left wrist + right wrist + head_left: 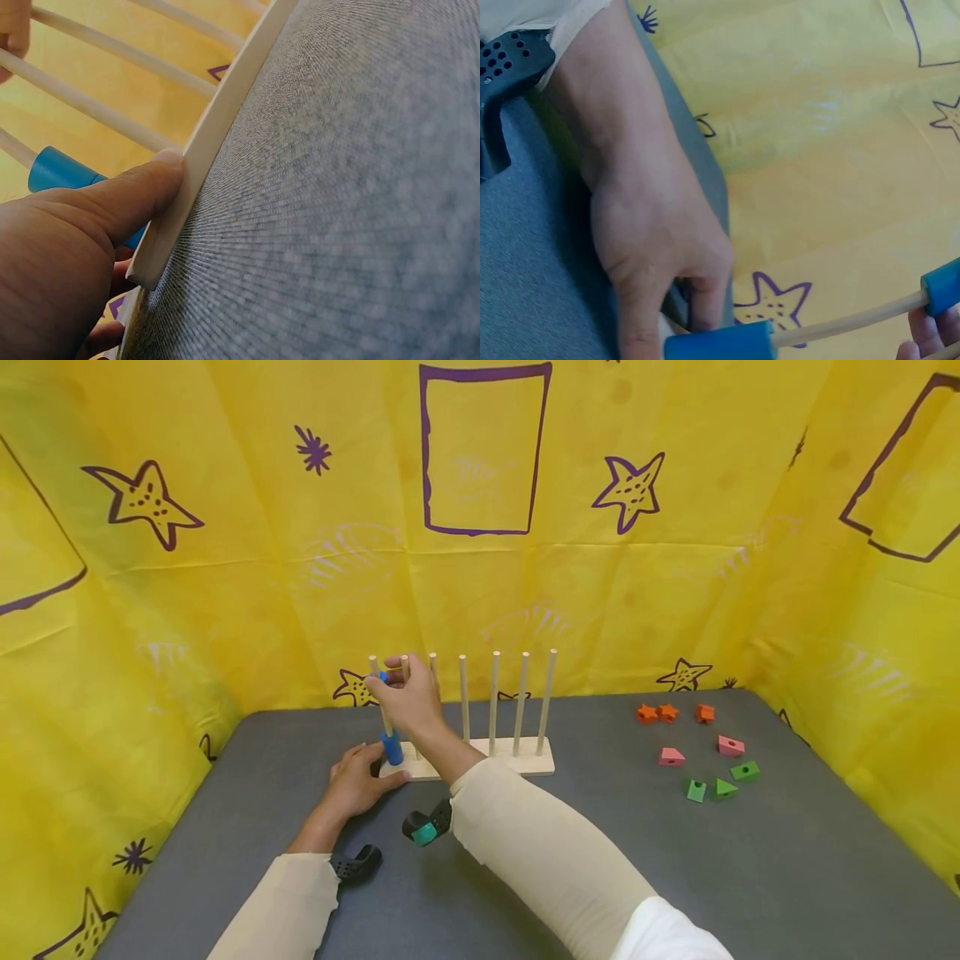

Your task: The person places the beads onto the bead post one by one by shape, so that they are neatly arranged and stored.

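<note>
A wooden peg stand (534, 765) with a row of upright pegs stands on the table. My left hand (357, 783) holds the left end of its base, the thumb along the front edge as the left wrist view shows. Blue cylindrical pieces (392, 748) sit stacked at the foot of the leftmost peg. Near the top of that same peg, my right hand (415, 697) pinches another blue piece (942, 286). In the right wrist view the peg runs through this piece, with bare wood between it and the lower blue pieces (721, 343).
Right of the stand lie small blocks with holes: orange stars (657, 714), an orange block (705, 714), pink blocks (671, 757) and several green ones (724, 788). A yellow printed cloth (480, 585) hangs behind and beside the grey table (750, 877).
</note>
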A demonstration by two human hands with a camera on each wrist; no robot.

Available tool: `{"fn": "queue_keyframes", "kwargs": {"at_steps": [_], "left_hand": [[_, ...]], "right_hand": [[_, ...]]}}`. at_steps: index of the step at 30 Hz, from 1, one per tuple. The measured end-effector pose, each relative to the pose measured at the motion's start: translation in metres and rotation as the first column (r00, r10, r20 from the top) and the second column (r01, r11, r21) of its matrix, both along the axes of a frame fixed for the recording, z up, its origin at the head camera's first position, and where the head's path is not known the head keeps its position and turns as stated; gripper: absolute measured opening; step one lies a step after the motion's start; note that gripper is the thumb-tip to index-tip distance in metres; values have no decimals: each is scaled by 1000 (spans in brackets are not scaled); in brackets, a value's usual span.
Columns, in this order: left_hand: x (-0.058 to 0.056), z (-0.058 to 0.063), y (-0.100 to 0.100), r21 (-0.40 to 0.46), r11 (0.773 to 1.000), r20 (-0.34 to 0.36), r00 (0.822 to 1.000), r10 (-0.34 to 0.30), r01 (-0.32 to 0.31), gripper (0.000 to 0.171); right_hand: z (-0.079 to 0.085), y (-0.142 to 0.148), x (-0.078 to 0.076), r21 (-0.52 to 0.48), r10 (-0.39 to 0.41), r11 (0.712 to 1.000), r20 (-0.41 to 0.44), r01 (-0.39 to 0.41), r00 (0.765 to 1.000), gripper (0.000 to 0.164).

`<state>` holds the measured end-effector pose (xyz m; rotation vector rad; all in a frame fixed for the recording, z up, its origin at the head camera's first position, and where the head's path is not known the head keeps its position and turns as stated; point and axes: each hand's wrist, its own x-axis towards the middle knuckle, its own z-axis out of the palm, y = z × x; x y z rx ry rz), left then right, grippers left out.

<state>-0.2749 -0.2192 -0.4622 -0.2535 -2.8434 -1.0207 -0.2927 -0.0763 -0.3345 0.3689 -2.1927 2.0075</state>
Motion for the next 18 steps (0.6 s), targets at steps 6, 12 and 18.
{"fn": "queue_keyframes", "kwargs": {"at_steps": [6,12,18], "left_hand": [[1,-1,0,9,1000,-26,1000,-9,9,52],[2,-1,0,14,1000,-25,1000,-11,11,54],[2,-1,0,12,1000,-33,999,-15,15,57]], "right_hand": [[-11,-2,0,-57,-5,998,21,6,1000,14],[-26,-4,0,-35,-29,999,56,31,998,15],[-36,-6,0,-20,-58,998,100,60,993,15]]}}
